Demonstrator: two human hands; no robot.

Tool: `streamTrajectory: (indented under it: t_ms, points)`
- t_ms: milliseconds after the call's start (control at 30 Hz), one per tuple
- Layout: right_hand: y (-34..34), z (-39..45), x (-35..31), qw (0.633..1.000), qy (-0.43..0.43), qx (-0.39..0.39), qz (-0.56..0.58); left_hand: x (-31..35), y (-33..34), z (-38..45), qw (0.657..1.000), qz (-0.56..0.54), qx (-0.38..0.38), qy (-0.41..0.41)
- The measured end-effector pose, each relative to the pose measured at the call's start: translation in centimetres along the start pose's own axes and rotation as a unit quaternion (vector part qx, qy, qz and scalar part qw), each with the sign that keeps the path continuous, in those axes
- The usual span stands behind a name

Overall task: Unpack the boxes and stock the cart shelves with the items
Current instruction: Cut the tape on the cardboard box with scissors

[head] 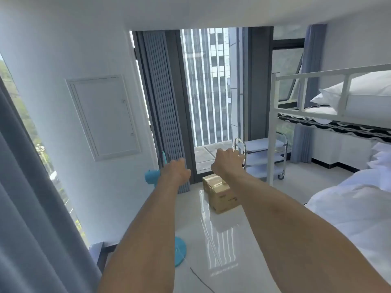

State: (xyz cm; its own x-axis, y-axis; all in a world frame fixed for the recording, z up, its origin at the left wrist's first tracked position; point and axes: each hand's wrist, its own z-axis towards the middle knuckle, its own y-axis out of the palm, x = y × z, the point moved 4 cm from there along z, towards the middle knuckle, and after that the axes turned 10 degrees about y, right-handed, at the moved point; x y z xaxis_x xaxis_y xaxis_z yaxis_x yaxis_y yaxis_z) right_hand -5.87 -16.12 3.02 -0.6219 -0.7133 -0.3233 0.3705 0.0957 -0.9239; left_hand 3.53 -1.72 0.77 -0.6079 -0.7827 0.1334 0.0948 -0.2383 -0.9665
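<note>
Bright daylight pours in from the far glass door (208, 98) and the left window (25, 123). The glossy floor (220, 240) carries streaked glare. Wide-angle distortion bends the edges; the near left curtain (31, 218) is soft, slightly blurred.

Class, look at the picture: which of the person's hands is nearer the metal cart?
Right. The right hand overlaps the cart handle in view; the left hand is farther left, by the fan.
</note>
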Motion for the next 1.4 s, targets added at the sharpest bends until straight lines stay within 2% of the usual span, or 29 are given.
streamTrajectory:
  t_ms: [300,667,933,1233,1400]
  points:
    - [5.3,3.6,0.0,0.998,0.023,-0.048,-0.027,1.3,4.6,5.6,0.999,-0.01,-0.03,0.004]
    - [11.8,16.7,0.3,0.996,0.023,-0.086,-0.022,0.9,12.0,18.4,0.998,0.004,-0.069,-0.008]
    - [17.1,26.7,1.8,0.989,0.055,-0.108,-0.084,-0.1,18.9,27.1,0.993,0.028,-0.115,-0.001]
    - [25.6,42.5,0.2,0.986,0.079,-0.126,-0.076,-3.7,27.1,42.9,0.989,0.023,-0.147,0.005]
    - [29.2,51.0,-1.8,0.984,0.091,-0.135,-0.069,-4.9,29.2,53.3,0.988,-0.002,-0.152,0.007]
